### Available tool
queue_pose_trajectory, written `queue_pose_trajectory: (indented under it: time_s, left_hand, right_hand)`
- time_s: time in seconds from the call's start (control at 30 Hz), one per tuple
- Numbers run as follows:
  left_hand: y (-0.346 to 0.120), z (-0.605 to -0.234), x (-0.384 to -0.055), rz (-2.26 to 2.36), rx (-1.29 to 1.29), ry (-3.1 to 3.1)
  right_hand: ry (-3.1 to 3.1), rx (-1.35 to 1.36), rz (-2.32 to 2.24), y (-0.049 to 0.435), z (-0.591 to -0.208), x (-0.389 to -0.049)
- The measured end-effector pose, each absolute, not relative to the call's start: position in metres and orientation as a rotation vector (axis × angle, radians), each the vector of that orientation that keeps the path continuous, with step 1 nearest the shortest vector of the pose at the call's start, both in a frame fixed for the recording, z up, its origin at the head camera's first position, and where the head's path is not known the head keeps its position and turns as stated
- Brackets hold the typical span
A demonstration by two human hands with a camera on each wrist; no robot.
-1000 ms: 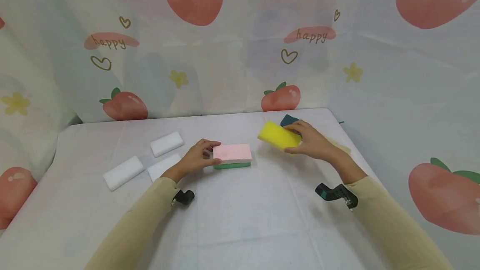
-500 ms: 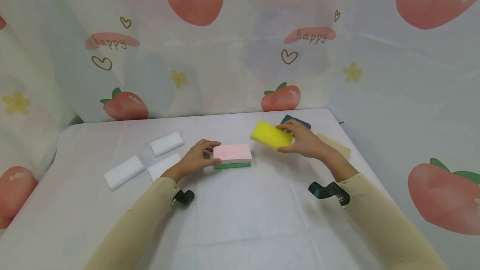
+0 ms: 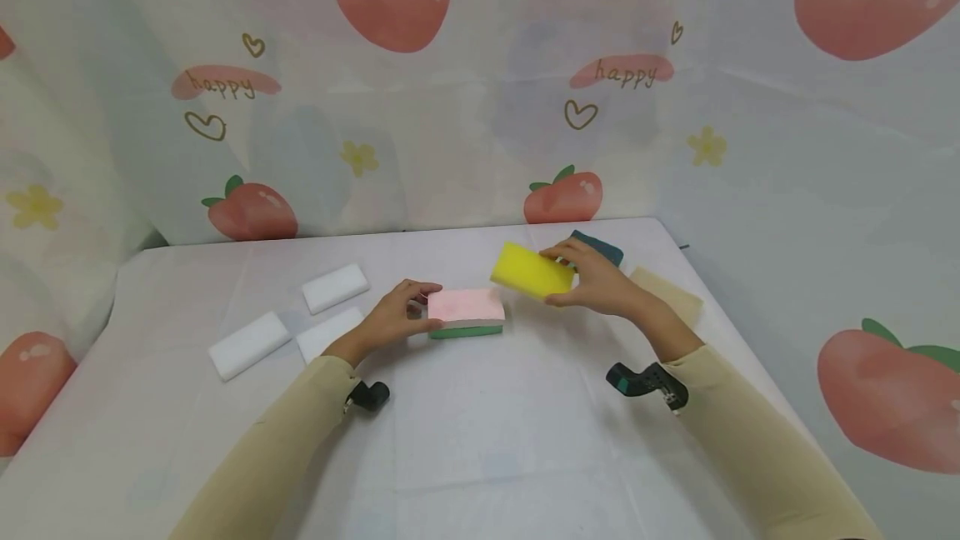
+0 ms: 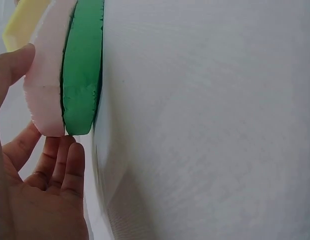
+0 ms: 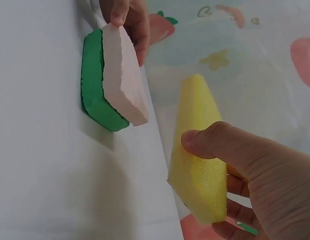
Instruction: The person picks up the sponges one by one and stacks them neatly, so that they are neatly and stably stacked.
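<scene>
A: What is the setting?

B: A counter spread with white cloth, faintly creased. A pale fabric backdrop rises behind and at both sides, printed with red fruit, yellow flowers, hearts and the word "happy".

A: Start at the left, then.

B: Three white rectangular blocks lie flat and apart, one of them partly covered by the left arm.

A: And the left hand?

B: The left hand is partly curved, thumb and fingers gripping the left end of a pale pink rectangular foam block. That block lies on a green rectangular block, which rests on the cloth.

A: Next along?

B: A bright yellow rectangular sponge — tilted, clear of the cloth, near the pink block's right end but not touching it. The right hand pinches its right end, thumb on one side and fingers on the other, spread as wide as the sponge.

A: Anything farther right?

B: A dark blue flat piece just behind that hand — and a beige flat piece beside the right forearm, near the counter's edge.
</scene>
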State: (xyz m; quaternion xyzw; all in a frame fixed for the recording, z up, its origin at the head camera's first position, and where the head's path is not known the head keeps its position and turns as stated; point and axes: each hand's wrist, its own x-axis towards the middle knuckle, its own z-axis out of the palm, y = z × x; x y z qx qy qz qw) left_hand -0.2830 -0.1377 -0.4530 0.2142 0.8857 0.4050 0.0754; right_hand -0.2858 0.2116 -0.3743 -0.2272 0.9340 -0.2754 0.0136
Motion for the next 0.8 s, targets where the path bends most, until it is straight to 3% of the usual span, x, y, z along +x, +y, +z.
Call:
queue_pose_trajectory:
  time_s: [0.8]
  left_hand:
    - [-0.138, -0.452, -0.282, 1.215, 0.647, 2.652]
  right_hand:
    - [2.875, -0.777, -0.852, 0.188, -0.367, -0.289]
